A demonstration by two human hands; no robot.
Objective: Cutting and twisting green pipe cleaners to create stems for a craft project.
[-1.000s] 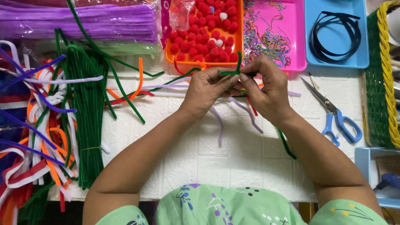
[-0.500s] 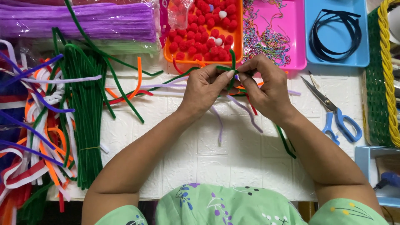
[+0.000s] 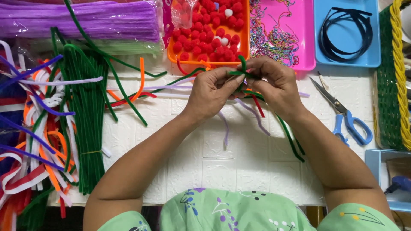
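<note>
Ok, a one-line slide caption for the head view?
Left hand and right hand pinch a green pipe cleaner above a white table.

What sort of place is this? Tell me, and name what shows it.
Probably a craft table at home or in a small workshop: both hands twist a green pipe cleaner, beside an orange tray of red pompoms, blue-handled scissors and bundled pipe cleaners.

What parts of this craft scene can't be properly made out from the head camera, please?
- Green pipe cleaner: its pinched middle is hidden by the left hand and right hand.
- Woven basket: cut off by the right edge.
- Pink tray: its tangled contents are too small to identify.
</note>
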